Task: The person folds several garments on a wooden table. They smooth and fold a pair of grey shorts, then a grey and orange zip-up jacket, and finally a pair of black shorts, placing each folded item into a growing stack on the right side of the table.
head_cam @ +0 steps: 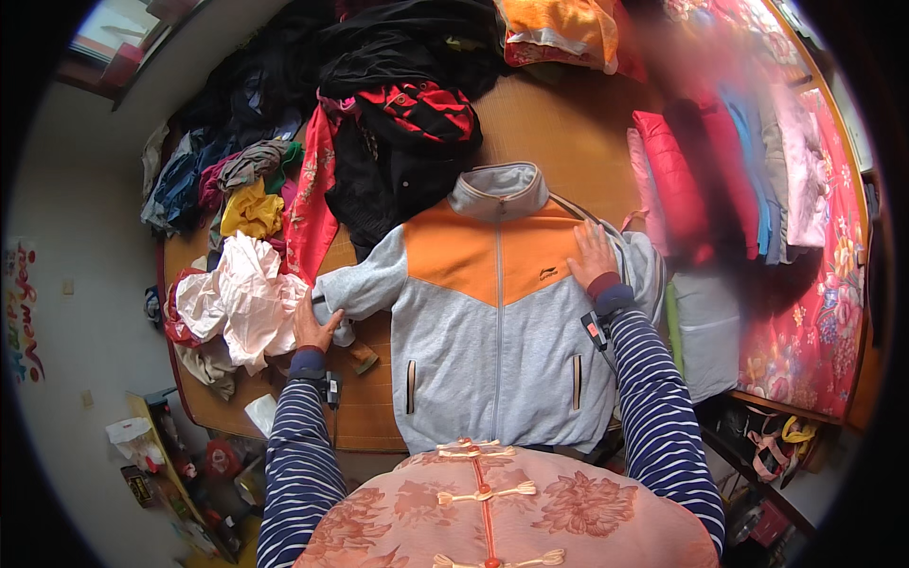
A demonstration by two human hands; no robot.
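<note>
A grey zip-up jacket (pixel 447 341) with an orange chest panel lies spread front side up, its zip closed and its collar pointing away from me. My left hand (pixel 314 323) rests at the cuff of the sleeve on the left, thumb spread apart, beside a crumpled pale pink cloth (pixel 245 298). On the other side, my right hand (pixel 595 252) lies flat with parted fingers on the orange panel near the shoulder. The sleeve on that side (pixel 643 266) is bent and bunched next to the jacket body.
The jacket lies on a bed with a brown woven mat (pixel 547 121). Piled dark clothes (pixel 405 50) and a yellow garment (pixel 253 209) occupy the left and back. Folded garments (pixel 731 177) stand in a row at right, near a folded grey item (pixel 706 334). A dark blur crosses that row.
</note>
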